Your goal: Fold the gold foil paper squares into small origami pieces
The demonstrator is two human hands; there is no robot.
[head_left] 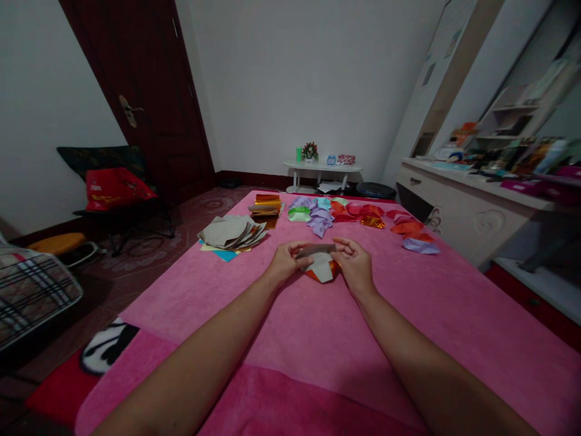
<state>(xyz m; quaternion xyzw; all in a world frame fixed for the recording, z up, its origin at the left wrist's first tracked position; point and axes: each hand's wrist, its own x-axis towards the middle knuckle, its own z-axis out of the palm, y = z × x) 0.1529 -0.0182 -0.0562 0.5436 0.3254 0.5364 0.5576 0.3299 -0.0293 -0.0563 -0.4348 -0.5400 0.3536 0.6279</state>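
Two hands, left hand (pixel 285 261) and right hand (pixel 356 264), pinch a half-folded paper (pixel 321 265) between them, which looks like mid-fold, and a neat crease would need a firm press.

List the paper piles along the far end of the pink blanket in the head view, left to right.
Grey-beige paper sheet stack, shiny gold foil sheet stack, purple folded papers, red folded papers, lone lavender folded paper.
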